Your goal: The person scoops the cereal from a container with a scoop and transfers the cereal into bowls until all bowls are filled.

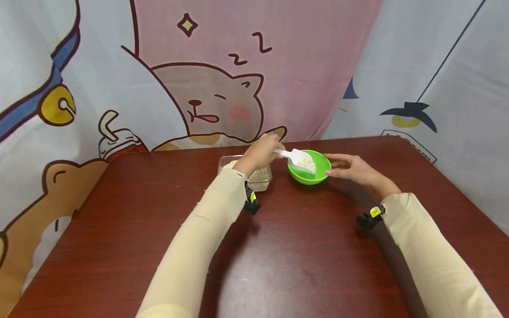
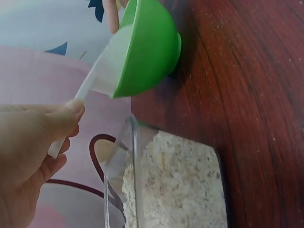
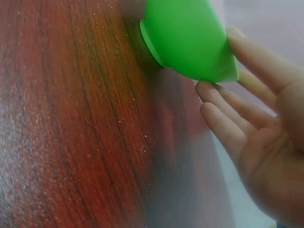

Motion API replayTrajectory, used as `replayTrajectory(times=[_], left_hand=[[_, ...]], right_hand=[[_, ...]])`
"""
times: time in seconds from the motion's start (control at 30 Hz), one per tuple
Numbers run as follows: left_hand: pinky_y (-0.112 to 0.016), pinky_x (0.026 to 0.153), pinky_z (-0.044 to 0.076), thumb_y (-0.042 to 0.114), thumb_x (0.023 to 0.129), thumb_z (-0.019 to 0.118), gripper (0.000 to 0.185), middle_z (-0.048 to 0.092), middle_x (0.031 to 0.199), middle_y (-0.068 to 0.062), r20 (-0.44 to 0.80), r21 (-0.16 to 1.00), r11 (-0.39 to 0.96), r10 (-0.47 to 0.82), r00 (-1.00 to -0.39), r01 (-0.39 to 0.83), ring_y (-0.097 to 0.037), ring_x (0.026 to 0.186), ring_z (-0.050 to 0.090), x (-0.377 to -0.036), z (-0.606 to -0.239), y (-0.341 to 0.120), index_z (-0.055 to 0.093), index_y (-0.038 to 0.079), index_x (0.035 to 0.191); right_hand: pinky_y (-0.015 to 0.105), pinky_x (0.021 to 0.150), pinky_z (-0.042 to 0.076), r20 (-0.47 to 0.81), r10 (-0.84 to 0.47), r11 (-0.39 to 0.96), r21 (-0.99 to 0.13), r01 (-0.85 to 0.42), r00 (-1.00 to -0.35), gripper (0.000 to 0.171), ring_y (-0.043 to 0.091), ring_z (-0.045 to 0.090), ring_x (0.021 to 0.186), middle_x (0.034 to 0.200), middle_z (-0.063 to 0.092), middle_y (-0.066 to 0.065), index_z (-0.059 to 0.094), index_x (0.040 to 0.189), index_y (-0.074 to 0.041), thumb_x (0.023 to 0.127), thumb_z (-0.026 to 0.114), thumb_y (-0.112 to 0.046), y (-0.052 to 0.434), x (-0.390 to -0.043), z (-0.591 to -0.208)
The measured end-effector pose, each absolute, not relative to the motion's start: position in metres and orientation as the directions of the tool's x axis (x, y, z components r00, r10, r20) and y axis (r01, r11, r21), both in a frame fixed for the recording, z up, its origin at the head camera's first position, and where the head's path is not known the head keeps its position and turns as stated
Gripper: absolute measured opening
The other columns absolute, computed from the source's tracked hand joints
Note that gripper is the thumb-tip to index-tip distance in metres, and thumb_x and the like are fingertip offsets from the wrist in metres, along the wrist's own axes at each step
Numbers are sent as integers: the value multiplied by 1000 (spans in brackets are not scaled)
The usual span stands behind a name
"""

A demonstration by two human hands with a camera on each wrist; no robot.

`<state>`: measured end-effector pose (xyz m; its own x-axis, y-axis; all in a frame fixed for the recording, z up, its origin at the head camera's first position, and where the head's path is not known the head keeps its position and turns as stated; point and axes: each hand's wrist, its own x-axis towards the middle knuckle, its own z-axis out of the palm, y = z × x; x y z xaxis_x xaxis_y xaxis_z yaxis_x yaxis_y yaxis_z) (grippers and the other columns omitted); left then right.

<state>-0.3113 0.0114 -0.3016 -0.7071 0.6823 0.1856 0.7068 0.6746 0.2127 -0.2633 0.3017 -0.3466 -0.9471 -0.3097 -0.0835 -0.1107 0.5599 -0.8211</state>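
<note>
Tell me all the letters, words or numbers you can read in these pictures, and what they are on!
"z z Z" stands on the pink curtain, drawn above the sleeping cartoon cat.
The yellow tags on the black wrist bands are too small to read.
The green bowl, the white scoop, the clear box of grain and the table carry no writing.

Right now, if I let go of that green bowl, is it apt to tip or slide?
The green bowl probably slides easily: it looks like light plastic on a small foot. The scoop leaning on its rim could tip it, so the right hand steadying it seems wise.
</note>
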Motion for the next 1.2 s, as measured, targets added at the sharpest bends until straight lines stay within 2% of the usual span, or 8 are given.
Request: replayTrajectory(times=[0.07, 0.2, 0.37, 0.57, 0.73, 1.0, 1.2], left_hand=[[-29, 91, 34, 23, 87, 61, 21, 58, 102, -3, 175, 140, 693, 686, -706, 707, -22, 103, 48, -310, -299, 15, 71, 14, 103], [-28, 83, 35, 25, 86, 61, 20, 55, 95, -1, 181, 30, 704, 694, -697, 709, -20, 92, 46, -309, -294, 21, 72, 17, 100], [-28, 79, 38, 26, 85, 61, 19, 53, 96, -1, 210, -70, 705, 702, -681, 705, -20, 91, 45, -305, -288, 26, 72, 18, 99], [-28, 81, 41, 19, 86, 60, 18, 52, 100, -3, 267, -216, 672, 739, -619, 709, -21, 97, 44, -298, -282, 28, 70, 18, 101], [-27, 79, 41, 13, 90, 55, 21, 52, 101, -4, 301, -321, 639, 768, -565, 699, -21, 95, 43, -291, -277, 29, 69, 17, 104], [-27, 78, 41, 9, 92, 50, 25, 52, 102, -5, 323, -387, 615, 788, -524, 686, -22, 94, 43, -286, -274, 26, 68, 15, 109], [-27, 80, 40, 12, 89, 56, 22, 52, 97, -4, 347, -306, 637, 767, -540, 707, -22, 94, 44, -286, -273, 17, 68, 15, 108]], right_hand=[[20, 78, 46, -86, -313, 563, -819, -112, -946, 67, 18, 53, 108, 127, 51, 19, 36, 141, -10, 84, 66, -29, 301, -264, -346], [19, 78, 46, -76, -314, 565, -816, -122, -946, 66, 12, 55, 103, 125, 52, 19, 37, 140, -9, 84, 67, -28, 300, -265, -345], [19, 78, 46, -75, -314, 568, -814, -124, -946, 67, 9, 55, 102, 125, 51, 20, 37, 140, -8, 84, 67, -29, 300, -266, -345], [19, 78, 46, -71, -307, 565, -816, -122, -949, 67, 8, 55, 100, 124, 52, 20, 37, 140, -8, 84, 66, -29, 300, -265, -345], [19, 76, 46, -54, -306, 554, -822, -132, -951, 66, 3, 56, 96, 122, 53, 22, 37, 140, -6, 84, 66, -26, 300, -265, -346], [20, 76, 47, -50, -314, 558, -818, -142, -948, 65, 3, 56, 96, 122, 53, 23, 37, 139, -5, 85, 66, -26, 300, -265, -348], [20, 77, 47, -59, -327, 566, -812, -146, -943, 66, 8, 55, 100, 124, 52, 22, 37, 140, -5, 85, 66, -26, 301, -263, -347]])
